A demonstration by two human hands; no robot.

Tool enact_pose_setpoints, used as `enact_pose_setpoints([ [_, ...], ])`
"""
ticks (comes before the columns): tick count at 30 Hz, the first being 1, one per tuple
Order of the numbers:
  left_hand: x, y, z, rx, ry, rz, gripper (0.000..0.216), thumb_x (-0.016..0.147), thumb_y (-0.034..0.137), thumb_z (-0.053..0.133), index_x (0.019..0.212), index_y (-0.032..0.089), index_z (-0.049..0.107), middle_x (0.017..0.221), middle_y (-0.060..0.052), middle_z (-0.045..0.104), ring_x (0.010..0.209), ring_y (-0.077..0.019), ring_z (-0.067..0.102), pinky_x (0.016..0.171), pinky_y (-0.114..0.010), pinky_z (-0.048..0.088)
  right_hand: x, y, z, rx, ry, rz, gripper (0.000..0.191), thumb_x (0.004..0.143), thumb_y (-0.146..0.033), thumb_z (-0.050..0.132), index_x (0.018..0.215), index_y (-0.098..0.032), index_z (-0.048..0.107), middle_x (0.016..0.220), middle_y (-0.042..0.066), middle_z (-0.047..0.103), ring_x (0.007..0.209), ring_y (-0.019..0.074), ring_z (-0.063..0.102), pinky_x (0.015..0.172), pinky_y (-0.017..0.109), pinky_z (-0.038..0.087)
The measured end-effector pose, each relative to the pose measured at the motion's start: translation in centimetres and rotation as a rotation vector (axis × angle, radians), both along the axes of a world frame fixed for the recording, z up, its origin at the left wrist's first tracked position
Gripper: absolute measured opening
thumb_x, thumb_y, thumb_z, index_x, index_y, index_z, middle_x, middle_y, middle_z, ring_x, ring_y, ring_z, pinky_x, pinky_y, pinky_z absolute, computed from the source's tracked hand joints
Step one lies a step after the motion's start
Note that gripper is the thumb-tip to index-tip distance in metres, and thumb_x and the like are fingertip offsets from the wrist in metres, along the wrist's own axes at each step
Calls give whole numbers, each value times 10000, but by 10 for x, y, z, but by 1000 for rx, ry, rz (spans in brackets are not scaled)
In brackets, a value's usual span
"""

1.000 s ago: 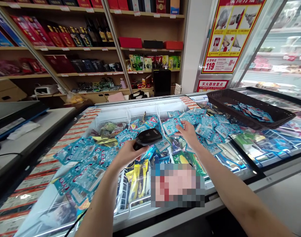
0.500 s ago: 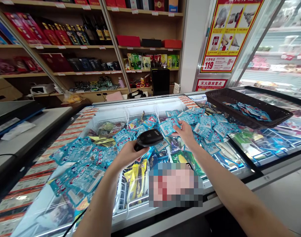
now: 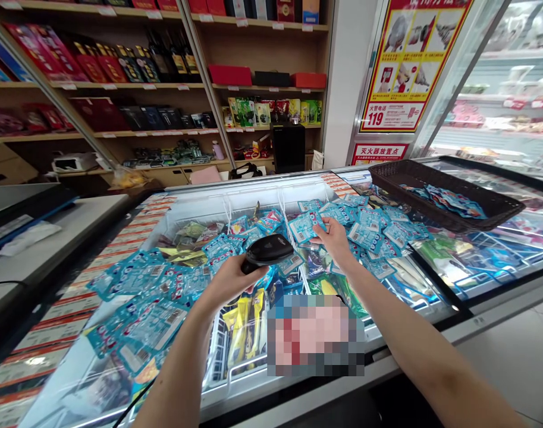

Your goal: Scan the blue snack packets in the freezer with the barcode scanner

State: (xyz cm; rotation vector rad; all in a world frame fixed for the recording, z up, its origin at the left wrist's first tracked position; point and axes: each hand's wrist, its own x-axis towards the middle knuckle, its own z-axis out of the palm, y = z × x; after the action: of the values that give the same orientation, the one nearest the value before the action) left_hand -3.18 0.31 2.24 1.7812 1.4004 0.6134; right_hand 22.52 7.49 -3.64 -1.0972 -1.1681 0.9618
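Note:
My left hand (image 3: 229, 280) is closed round the grip of a black barcode scanner (image 3: 267, 249), whose head points toward the right. My right hand (image 3: 335, 239) pinches a blue snack packet (image 3: 305, 226) by its edge, holding it tilted just in front of the scanner head. Both hands hover over a chest freezer (image 3: 235, 196) whose glass lid is strewn with many identical blue packets: one pile (image 3: 141, 297) lies at the left, another (image 3: 378, 229) at the right.
A dark woven basket (image 3: 445, 193) with several blue packets sits on the freezer at the right. A white counter (image 3: 66, 232) stands at the left. Shelves of boxed goods (image 3: 119, 65) fill the back wall. A blurred patch (image 3: 316, 336) covers the freezer's front.
The view has shifted slightly. The packet in my right hand has moved a little to the left, closer to the scanner head. My left hand stays nearly still.

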Motion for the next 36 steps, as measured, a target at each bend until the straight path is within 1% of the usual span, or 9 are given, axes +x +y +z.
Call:
enact_pose_setpoints([
  [8,-13,8,-7,104,29,109,327,719,481,606,693,155,596,474,-19,584,443,-155,532,450,-238,354,42,19,0,125,-192,-288,536,769,-448,530,1218,-180,415,1005,100,599,724,212,635,646,398,556],
  [11,-18,9,-8,112,33,156,350,723,499,599,706,150,594,470,-17,580,434,-148,517,437,-233,337,60,24,0,152,-367,-467,530,792,-388,503,1258,-159,396,1107,141,572,822,238,627,751,428,511],
  [15,-19,6,-7,102,30,180,367,725,509,598,737,143,597,483,-16,582,431,-147,515,430,-232,338,74,26,-1,165,-592,-616,495,807,-308,484,1258,-114,419,1165,172,550,1065,277,529,918,454,401],
  [20,-17,1,-4,108,33,230,382,729,522,588,738,140,592,502,-20,596,454,-154,534,449,-234,352,69,16,7,223,-843,-730,418,830,-262,471,1223,-120,484,1355,179,390,1248,303,343,992,486,294],
  [22,-15,-1,-2,106,39,248,391,721,527,593,743,136,593,501,-18,595,455,-156,535,449,-235,353,56,7,12,285,-934,-660,380,860,-265,449,1213,-136,505,1313,162,444,1221,289,370,988,480,292],
  [27,-12,-4,2,119,50,281,388,709,523,604,709,135,588,486,-13,584,453,-153,533,456,-235,354,10,-12,16,488,-1161,-136,331,893,-378,449,1128,-200,600,1161,99,576,1098,245,479,974,414,322],
  [31,-17,-2,-2,113,42,249,383,730,522,582,721,139,591,489,-11,585,443,-137,512,447,-229,342,-11,-15,9,504,-1260,165,520,863,-509,459,1284,-205,491,1305,101,506,1201,266,430,997,424,306],
  [34,-22,0,-6,110,29,215,390,738,524,574,759,135,597,504,-13,594,447,-135,511,447,-229,341,-16,-15,2,509,-1306,340,628,865,-532,441,1397,-218,329,1411,86,405,1304,263,332,1063,456,210],
  [36,-24,1,-8,107,19,204,397,742,525,570,769,130,599,510,-17,596,461,-141,524,458,-233,353,-18,-15,-1,515,-1315,418,606,875,-513,436,1403,-245,311,1433,65,375,1324,258,307,1091,480,126],
])
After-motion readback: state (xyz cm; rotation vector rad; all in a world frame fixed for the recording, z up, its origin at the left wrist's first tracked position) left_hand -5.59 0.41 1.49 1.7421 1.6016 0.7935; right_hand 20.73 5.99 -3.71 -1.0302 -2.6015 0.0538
